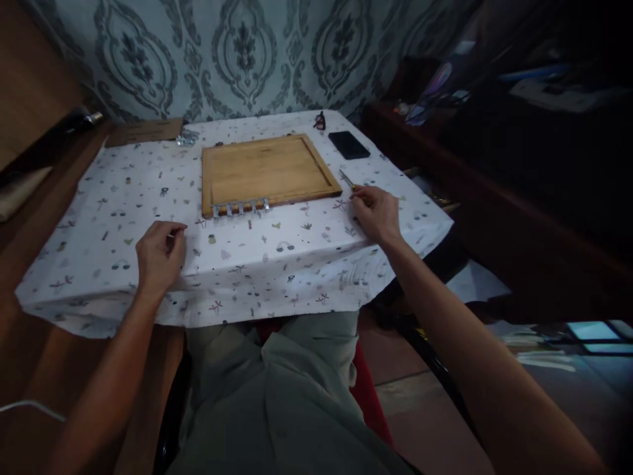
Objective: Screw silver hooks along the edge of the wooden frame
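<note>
Patterned white cloth (277, 264), a wooden board (267, 168) lying flat on it.
Metal clips (241, 208) line the board's near edge, towards its left corner; the right hand (376, 212) pinches a slim tool (347, 180) just beside the right corner, near a phone (349, 145), while the left hand (161, 254) rests half open, loosely curled and empty, at the cloth's front.
</note>
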Tool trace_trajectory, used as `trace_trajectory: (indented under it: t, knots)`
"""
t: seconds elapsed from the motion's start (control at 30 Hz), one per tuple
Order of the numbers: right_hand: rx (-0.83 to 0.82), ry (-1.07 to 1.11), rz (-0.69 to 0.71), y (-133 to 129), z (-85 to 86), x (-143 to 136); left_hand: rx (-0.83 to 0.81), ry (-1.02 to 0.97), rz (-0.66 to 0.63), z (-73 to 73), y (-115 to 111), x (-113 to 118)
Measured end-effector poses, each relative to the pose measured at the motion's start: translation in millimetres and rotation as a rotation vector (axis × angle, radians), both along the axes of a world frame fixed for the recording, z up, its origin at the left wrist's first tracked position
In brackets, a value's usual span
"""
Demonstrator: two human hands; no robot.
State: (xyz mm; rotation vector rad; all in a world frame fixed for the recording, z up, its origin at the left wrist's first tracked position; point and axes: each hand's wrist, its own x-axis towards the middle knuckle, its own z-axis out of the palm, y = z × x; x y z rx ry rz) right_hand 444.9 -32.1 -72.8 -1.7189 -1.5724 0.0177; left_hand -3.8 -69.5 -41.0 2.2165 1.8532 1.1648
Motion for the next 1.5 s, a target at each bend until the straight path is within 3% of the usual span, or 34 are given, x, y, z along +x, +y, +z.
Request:
trace_trajectory:
  t: [0.33, 0.5, 0.57, 0.63, 0.73, 0.77, 0.8, 0.83, 0.87, 0.9, 0.93, 0.97, 1.0, 1.1, 1.2, 1.27, 1.37, 1.5]
  knots:
    - [-0.017, -0.057, 0.028, 4.5, -2.1, 1.5, 0.066, 0.069, 0.004, -3.4, 1.6, -1.1]
    - [0.075, -0.140, 0.040, -0.1, 3.5, -0.5, 0.133, 0.135, -0.084, 13.1, -8.6, -4.5]
    - [0.141, -0.187, 0.036, -4.1, 9.1, -6.1, 0.200, 0.154, -0.103, 24.2, -14.5, 5.5]
    - [0.202, -0.241, 0.045, -6.7, 17.7, -21.5, 0.279, 0.169, -0.150, 35.9, -26.9, 36.2]
    - [0.250, -0.336, 0.120, -3.9, 37.6, -69.6, 0.384, 0.213, -0.388, 48.4, -65.8, 125.1]
    - [0.252, -0.375, 0.169, -1.7, 45.8, -90.8, 0.416, 0.242, -0.517, 50.7, -82.2, 160.3]
    - [0.249, -0.416, 0.228, 0.3, 54.4, -112.7, 0.490, 0.284, -0.725, 52.4, -97.5, 193.6]
    - [0.242, -0.458, 0.297, 1.3, 62.9, -133.6, 0.622, 0.317, -1.032, 54.3, -109.4, 221.7]
    - [0.232, -0.499, 0.379, 0.7, 71.1, -151.7, 0.649, 0.403, -1.230, 56.8, -115.5, 241.7]
    - [0.222, -0.539, 0.471, -2.0, 78.6, -165.7, 0.658, 0.446, -1.324, 60.4, -114.2, 251.5]
    - [0.216, -0.573, 0.560, -7.2, 85.2, -174.3, 0.586, 0.489, -1.313, 65.1, -104.7, 249.9]
    - [0.217, -0.598, 0.641, -14.7, 90.7, -177.1, 0.464, 0.518, -1.218, 70.8, -87.6, 237.0]
    - [0.222, -0.611, 0.708, -24.0, 94.9, -174.1, 0.311, 0.507, -1.046, 77.1, -64.7, 213.9]
    - [0.242, -0.578, 0.771, -54.1, 97.7, -137.8, 0.157, 0.388, -0.582, 94.9, 14.0, 106.3]
    - [0.299, -0.451, 0.658, -68.4, 87.1, -86.3, 0.033, 0.227, -0.181, 99.0, 69.5, 0.5]
    - [0.324, -0.332, 0.495, -64.3, 76.4, -57.2, -0.052, 0.117, -0.008, 90.5, 94.5, -42.8]
    - [0.282, -0.200, 0.291, -45.9, 59.5, -27.5, -0.193, 0.006, 0.097, 68.9, 136.8, -64.8]
    - [0.169, -0.145, 0.086, -21.6, 38.6, -5.8, -0.299, -0.053, 0.156, 44.0, 216.5, -53.5]
